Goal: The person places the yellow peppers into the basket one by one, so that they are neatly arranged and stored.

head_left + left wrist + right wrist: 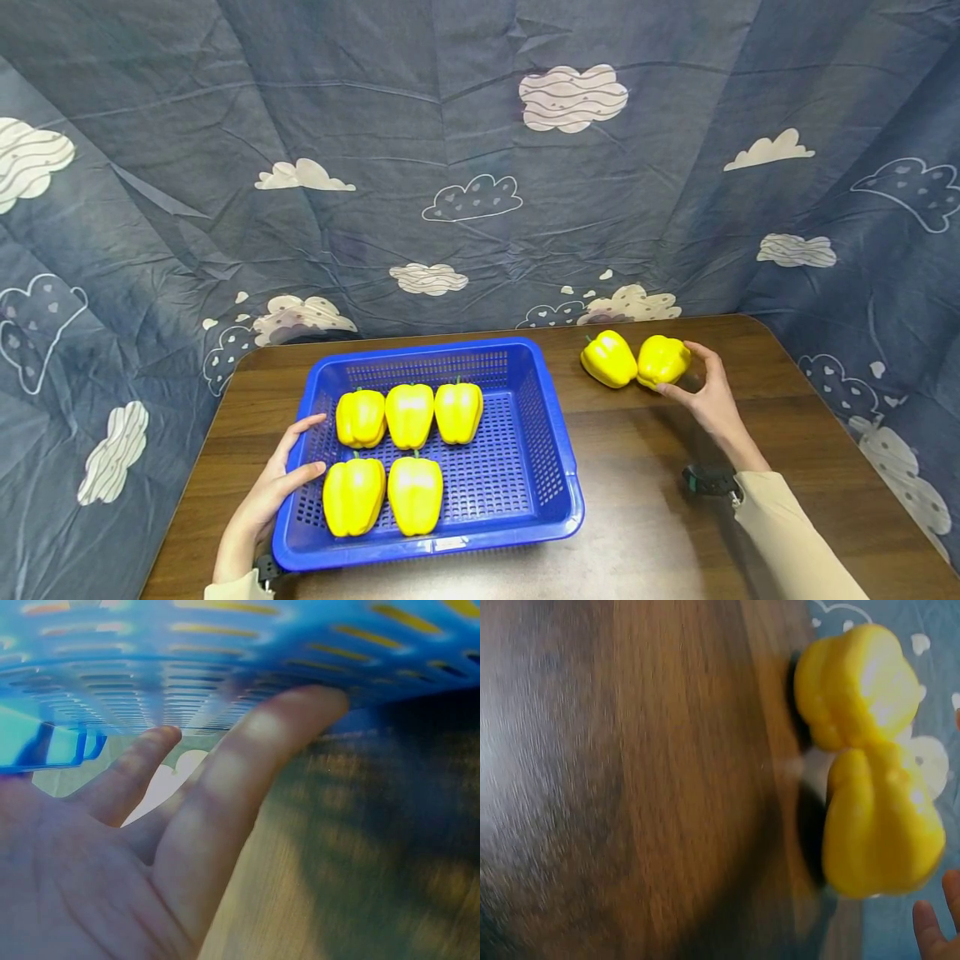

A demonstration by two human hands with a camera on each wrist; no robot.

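My left hand [266,487] is at the left side of a blue plastic basket [555,467], its index finger and thumb extended across the rim. In the left wrist view the fairly straight fingers [225,772] touch the slotted basket wall. Five yellow bell peppers stand in the basket, three behind [409,415] and two in front [415,497]. Out on the table, my right hand [712,404] reaches around a yellow bell pepper [663,361], thumb and fingers spread at its sides. A gap shows between fingers and pepper in the right wrist view. Against it leans another yellow bell pepper [609,359].
A brown wooden table [630,508] carries everything. Behind it and along both sides hangs a dark blue cloth [480,250] with white clouds. The basket's right part shows bare slotted floor. A black strap device [708,481] sits at the right wrist.
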